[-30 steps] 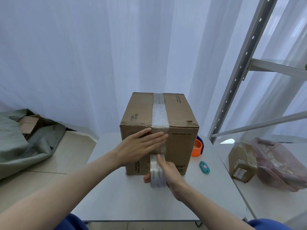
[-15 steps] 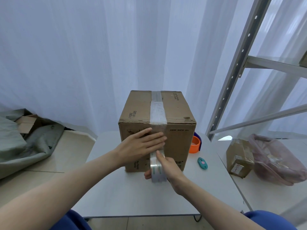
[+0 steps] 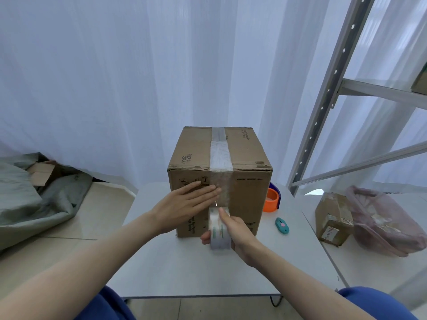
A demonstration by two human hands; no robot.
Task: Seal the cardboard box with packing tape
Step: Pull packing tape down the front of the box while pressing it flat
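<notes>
Both bare forearms reach forward from the near edge of the surface. The left hand [image 3: 184, 205] lies flat, palm down, fingers [image 3: 209, 191] straight and together, pointing right. The right hand [image 3: 233, 229] sits lower and nearer, its grip curled closed, thumb up, wrist bent slightly inward.

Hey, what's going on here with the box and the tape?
A person is taping a cardboard box shut on a small white table. A strip of clear tape already runs along the top seam and down the near face. The left hand lies flat on that face beside the strip, while the right hand holds the tape roll low against the box. An orange tape dispenser and a teal cutter sit unused to the right.
</notes>
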